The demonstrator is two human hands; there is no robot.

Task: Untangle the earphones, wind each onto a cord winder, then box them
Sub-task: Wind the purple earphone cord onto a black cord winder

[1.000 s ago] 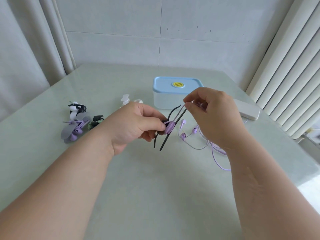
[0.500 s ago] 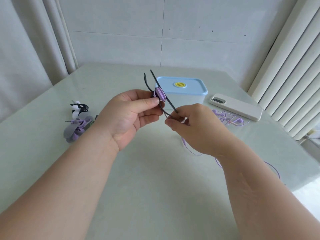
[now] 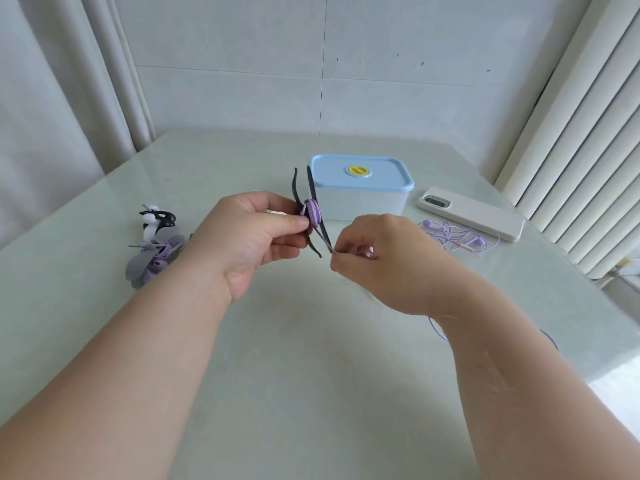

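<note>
My left hand (image 3: 249, 237) pinches a black cord winder (image 3: 310, 209) above the table, with purple cord coiled round its middle. My right hand (image 3: 374, 254) pinches the purple earphone cord just below the winder's lower tip. That cord trails down past my right wrist (image 3: 437, 327) toward the table edge. A second purple earphone (image 3: 453, 237) lies loose beside the phone. A grey winder wrapped with purple earphones (image 3: 156, 261) and a black-and-white wound set (image 3: 156, 220) lie at the left. The box (image 3: 363, 199) has its blue lid on.
A white phone (image 3: 474, 214) lies right of the box, near the table's right edge. White curtains hang at the left, vertical blinds at the right, a tiled wall behind. The pale green table (image 3: 294, 358) stretches toward me.
My left hand raised and turned the winder from low and tilted to upright before the box. My right hand dropped from above the winder to below it, drawing the cord around.
</note>
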